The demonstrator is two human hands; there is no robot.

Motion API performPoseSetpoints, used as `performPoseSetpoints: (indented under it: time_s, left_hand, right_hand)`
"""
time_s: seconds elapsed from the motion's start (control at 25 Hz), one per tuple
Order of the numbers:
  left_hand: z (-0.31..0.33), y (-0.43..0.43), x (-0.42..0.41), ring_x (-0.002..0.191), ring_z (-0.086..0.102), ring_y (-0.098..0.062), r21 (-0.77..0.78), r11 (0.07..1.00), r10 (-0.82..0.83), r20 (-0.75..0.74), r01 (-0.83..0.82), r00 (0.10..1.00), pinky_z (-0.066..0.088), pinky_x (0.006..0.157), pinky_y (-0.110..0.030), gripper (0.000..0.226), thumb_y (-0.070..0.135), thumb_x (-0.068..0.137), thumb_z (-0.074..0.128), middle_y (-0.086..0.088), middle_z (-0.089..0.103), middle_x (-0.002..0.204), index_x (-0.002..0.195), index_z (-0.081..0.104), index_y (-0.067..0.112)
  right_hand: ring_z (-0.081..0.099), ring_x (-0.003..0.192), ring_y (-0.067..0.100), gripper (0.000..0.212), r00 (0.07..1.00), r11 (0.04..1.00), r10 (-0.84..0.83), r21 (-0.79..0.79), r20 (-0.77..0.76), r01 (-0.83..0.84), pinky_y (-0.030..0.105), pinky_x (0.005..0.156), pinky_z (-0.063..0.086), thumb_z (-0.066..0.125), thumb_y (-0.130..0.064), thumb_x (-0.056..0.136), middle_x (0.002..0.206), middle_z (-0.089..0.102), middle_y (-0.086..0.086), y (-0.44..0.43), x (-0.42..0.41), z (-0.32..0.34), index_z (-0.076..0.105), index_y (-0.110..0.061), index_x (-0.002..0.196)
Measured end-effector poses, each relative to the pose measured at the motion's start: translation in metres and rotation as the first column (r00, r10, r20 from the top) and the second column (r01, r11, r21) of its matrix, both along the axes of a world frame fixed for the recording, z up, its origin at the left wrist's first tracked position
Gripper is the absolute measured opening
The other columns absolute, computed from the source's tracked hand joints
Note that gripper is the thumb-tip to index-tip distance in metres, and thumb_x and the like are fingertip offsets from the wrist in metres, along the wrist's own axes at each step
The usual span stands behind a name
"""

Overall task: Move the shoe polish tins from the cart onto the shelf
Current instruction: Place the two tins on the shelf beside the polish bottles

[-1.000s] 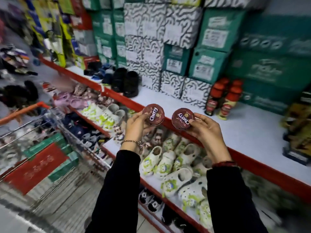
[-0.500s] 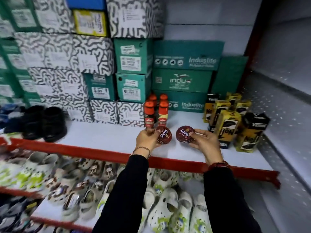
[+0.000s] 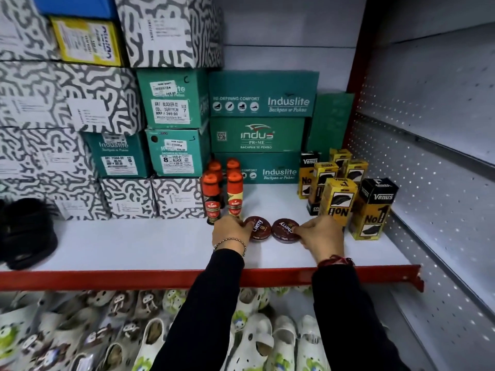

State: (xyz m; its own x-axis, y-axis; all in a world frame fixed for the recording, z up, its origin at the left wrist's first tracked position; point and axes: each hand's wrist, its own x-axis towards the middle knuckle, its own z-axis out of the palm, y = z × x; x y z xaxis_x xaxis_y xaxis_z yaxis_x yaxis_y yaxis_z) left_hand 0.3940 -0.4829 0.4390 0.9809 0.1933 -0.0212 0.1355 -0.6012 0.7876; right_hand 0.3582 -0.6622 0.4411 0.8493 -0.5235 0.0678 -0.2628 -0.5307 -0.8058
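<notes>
Sleeves in black come up from the bottom of the view, past white clogs (image 3: 254, 341) on the lower tier and over the red front lip of the shelf (image 3: 107, 278).

Left hand (image 3: 231, 229) grips the left Cherry tin (image 3: 257, 228) at its left edge; right hand (image 3: 322, 238) grips the right Cherry tin (image 3: 285, 230) at its right edge, fingertips lapping onto the lid. Neither hand is released.

Both tins look flat on the white shelf deck, lids up, just beside each other with a thin gap. Can't tell for sure whether they're fully seated or a hair off the surface.

Key relation: each tin lies inboard of its own hand, toward the centre line. Round tins, so no long axis to align. Each hand is nearest its own tin, no crossover. My read: the release is just letting go and pulling each hand outward and back toward the lip.

Clearance is the only risk. Kiwi polish bottles (image 3: 223, 195) stand touching or just behind the left hand; yellow Venus boxes (image 3: 348, 199) stand just behind the right. A sloppy withdrawal could tip either.

Behind those, green Induslite shoeboxes (image 3: 263, 93) stacked against the back wall, patterned boxes to the left.

Cart not in view, so remaining count unknown.
</notes>
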Motion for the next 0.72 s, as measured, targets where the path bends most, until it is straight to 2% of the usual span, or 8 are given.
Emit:
performPoseSetpoints:
  time_s: [0.12,0.24,0.4,0.48,0.56,0.64,0.72]
  left_hand:
    - [0.001,-0.003,0.000,0.091,0.073,-0.034,0.128,0.992,-0.005,-0.013,0.007,1.000,0.059,0.085,-0.040,0.039,0.040,0.083,0.068,-0.015,0.075,0.101,0.103,0.070,0.007]
    - [0.003,-0.004,-0.008,0.100,0.069,-0.033,0.188,0.982,0.018,0.037,-0.025,0.999,0.054,0.085,-0.035,0.039,0.042,0.085,0.065,-0.013,0.073,0.109,0.106,0.071,0.010]
    - [0.012,0.004,-0.026,0.101,0.068,-0.034,0.148,0.988,0.028,0.170,-0.053,0.985,0.053,0.084,-0.035,0.034,0.041,0.088,0.059,-0.011,0.074,0.107,0.107,0.073,0.017]
    - [0.018,0.016,-0.036,0.098,0.069,-0.032,0.132,0.990,-0.001,0.289,-0.039,0.957,0.055,0.083,-0.034,0.031,0.040,0.090,0.055,-0.009,0.075,0.105,0.107,0.072,0.019]
    - [0.025,0.029,-0.047,0.103,0.068,-0.028,0.143,0.990,-0.048,0.413,-0.013,0.910,0.055,0.085,-0.034,0.033,0.038,0.091,0.052,-0.006,0.073,0.114,0.116,0.067,0.020]
    - [0.028,0.043,-0.061,0.121,0.059,-0.024,0.207,0.978,-0.080,0.479,-0.024,0.874,0.051,0.095,-0.034,0.044,0.039,0.094,0.048,-0.004,0.062,0.134,0.133,0.054,0.021]
    - [0.028,0.061,-0.077,0.145,0.035,-0.021,0.297,0.948,-0.050,0.498,-0.116,0.866,0.034,0.116,-0.038,0.057,0.043,0.095,0.041,-0.002,0.041,0.155,0.147,0.038,0.019]
  right_hand:
    - [0.073,0.082,0.030,0.019,0.999,0.984,-0.024,-0.176,-0.037,0.017,0.032,0.074,0.059,0.075,-0.027,0.077,0.083,0.078,0.011,0.002,-0.004,0.004,0.081,-0.009,0.076]
    - [0.071,0.098,0.031,0.025,0.997,0.963,-0.026,-0.264,0.077,0.045,0.034,0.082,0.057,0.070,-0.026,0.084,0.106,0.076,0.011,0.012,-0.008,0.007,0.078,-0.010,0.101]
    - [0.068,0.108,0.025,0.032,0.933,0.934,0.221,-0.338,0.284,-0.119,0.037,0.092,0.056,0.052,-0.029,0.096,0.124,0.069,0.007,0.025,-0.007,0.014,0.068,-0.014,0.120]
    - [0.056,0.128,0.021,0.041,0.898,0.891,0.325,-0.415,0.296,-0.186,0.034,0.104,0.046,0.045,-0.035,0.099,0.142,0.057,0.003,0.035,-0.007,0.016,0.058,-0.017,0.133]
    - [0.041,0.143,0.019,0.052,0.883,0.859,0.370,-0.468,0.287,-0.208,0.033,0.115,0.035,0.038,-0.041,0.100,0.156,0.043,0.001,0.048,-0.007,0.019,0.046,-0.017,0.145]
    - [0.024,0.152,0.018,0.060,0.860,0.835,0.428,-0.485,0.277,-0.259,0.036,0.124,0.022,0.034,-0.044,0.100,0.164,0.028,0.001,0.065,-0.009,0.023,0.034,-0.015,0.152]
    - [0.009,0.156,0.017,0.062,0.824,0.800,0.502,-0.504,0.262,-0.327,0.039,0.127,0.007,0.032,-0.045,0.101,0.167,0.017,0.000,0.086,-0.014,0.027,0.027,-0.015,0.155]
